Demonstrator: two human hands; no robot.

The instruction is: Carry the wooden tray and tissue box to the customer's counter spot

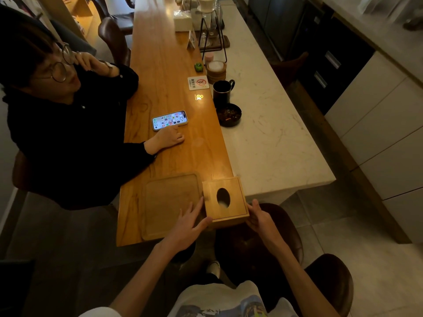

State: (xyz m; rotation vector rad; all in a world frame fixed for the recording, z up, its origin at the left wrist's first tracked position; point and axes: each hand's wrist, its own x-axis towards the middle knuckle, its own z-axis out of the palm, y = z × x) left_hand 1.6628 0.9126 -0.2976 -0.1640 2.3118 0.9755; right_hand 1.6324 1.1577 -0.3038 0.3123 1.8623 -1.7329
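A square wooden tray [169, 202] lies flat on the near end of the wooden counter [164, 88]. A wooden tissue box [233, 197] with an oval hole in its lid stands at the tray's right edge, by the counter's near corner. My left hand [190, 225] rests against the box's left side with fingers spread over the tray. My right hand [261, 219] presses the box's right side, thumb up. Both hands clasp the box between them.
A seated person [68, 124] in black leans on the counter at left, one hand beside a lit phone [169, 120]. A black mug [222, 90], a dark bowl [229, 114], a sign card [198, 83] and a coffee stand [211, 30] lie farther along. Brown stools [258, 243] stand below me.
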